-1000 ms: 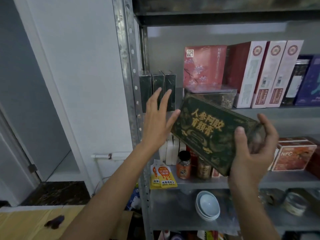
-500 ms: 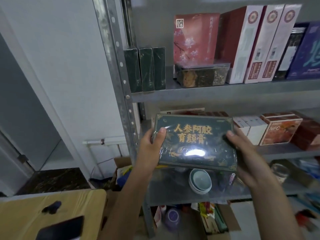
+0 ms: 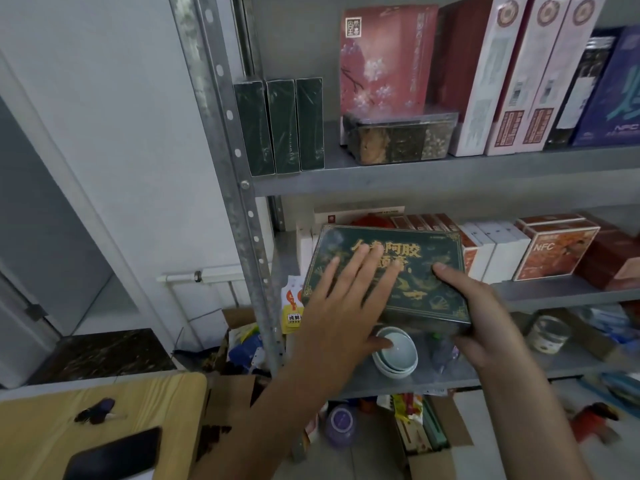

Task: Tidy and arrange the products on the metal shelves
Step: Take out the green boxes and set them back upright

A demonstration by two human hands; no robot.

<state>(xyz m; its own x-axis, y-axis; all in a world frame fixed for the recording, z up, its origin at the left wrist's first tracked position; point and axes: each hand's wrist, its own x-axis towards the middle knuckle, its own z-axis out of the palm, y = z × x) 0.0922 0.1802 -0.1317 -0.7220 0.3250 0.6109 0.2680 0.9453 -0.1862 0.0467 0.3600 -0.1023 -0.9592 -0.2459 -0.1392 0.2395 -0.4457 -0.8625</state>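
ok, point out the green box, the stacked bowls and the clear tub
green box (image 3: 420, 296): head view, bare lid face
stacked bowls (image 3: 403, 352): head view, top bowl's inside
clear tub (image 3: 398, 140): head view, front wall

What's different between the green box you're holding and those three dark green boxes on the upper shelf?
The held green box shows its broad face with gold characters; the three dark green boxes show plain narrow sides. It lies tilted, face up; they stand upright on the upper shelf. The right hand grips it, the left hand lies flat on it; the three are untouched. All are dark green and glossy.
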